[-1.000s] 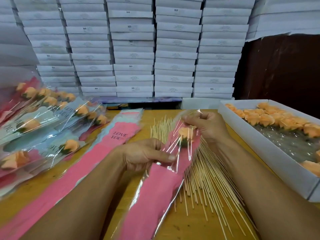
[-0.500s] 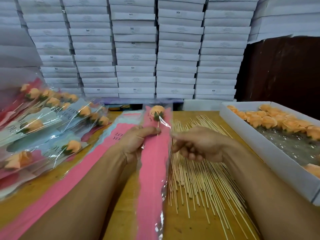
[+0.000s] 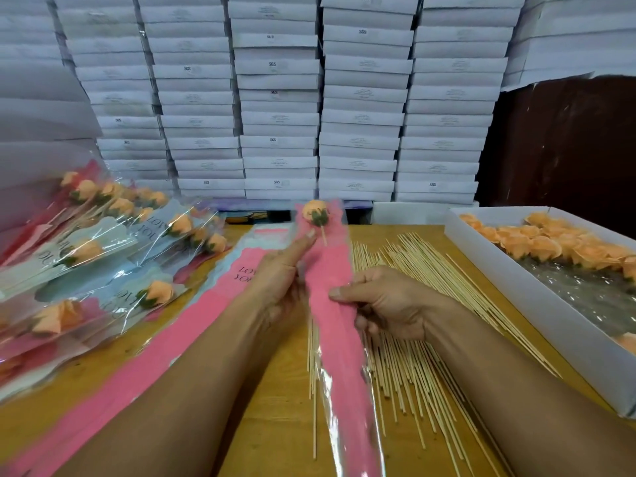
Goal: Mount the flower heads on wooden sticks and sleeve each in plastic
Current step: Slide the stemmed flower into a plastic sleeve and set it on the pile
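"SGS" is printed on several stacked white boxes [image 3: 277, 113]; "LOVE YOU" is partly read on the pink sleeves [image 3: 220, 297].

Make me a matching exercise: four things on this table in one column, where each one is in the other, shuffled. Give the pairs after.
Things
1. loose flower heads
2. bare wooden sticks
3. finished sleeved flowers
4. pink sleeve with a flower

Places
A. piled at the table's left side
B. held between the left hand and the right hand
C. in the white tray on the right
D. spread flat on the table, under the right hand

Pairs: 1-C, 2-D, 3-A, 4-B
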